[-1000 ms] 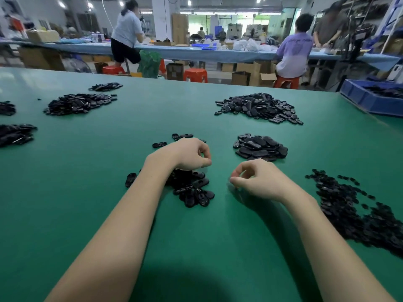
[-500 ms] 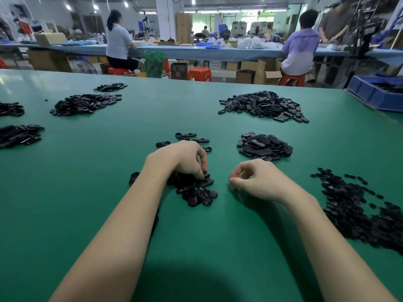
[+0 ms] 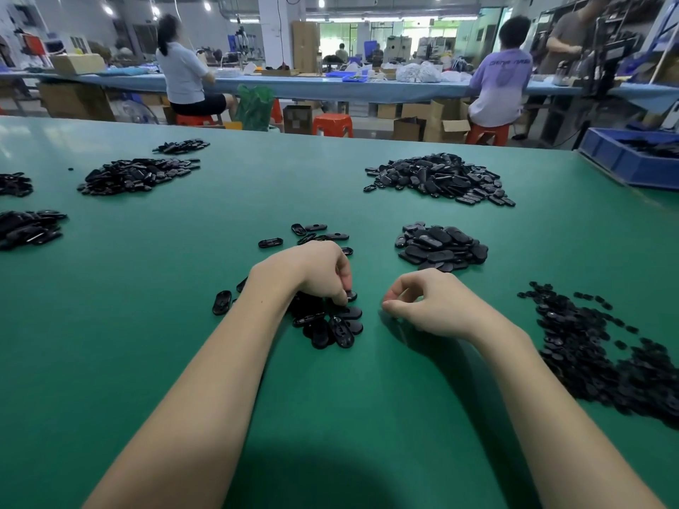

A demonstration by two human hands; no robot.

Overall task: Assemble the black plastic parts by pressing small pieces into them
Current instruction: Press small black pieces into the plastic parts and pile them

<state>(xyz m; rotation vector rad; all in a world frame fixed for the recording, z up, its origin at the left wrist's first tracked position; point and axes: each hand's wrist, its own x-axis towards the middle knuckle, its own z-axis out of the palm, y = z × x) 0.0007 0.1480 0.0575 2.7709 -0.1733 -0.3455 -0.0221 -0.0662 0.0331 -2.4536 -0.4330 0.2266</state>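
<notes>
A small heap of black oval plastic parts lies on the green table right in front of me. My left hand reaches down onto the far side of this heap, thumb and fingertips pinched on one black oval part. My right hand rests on the table just right of the heap, fingers loosely curled toward the thumb; whether a small piece sits inside is hidden. A wide spread of small black pieces lies to the right of my right forearm.
More piles of black parts lie at centre right, far right, and along the left. Loose parts sit beyond my left hand. A blue bin stands at the right edge. People sit at a bench behind.
My left hand has dropped from a raised fist onto the near heap, with its fingertips now on a part. My right hand has stayed nearly still. The view has shifted slightly.
</notes>
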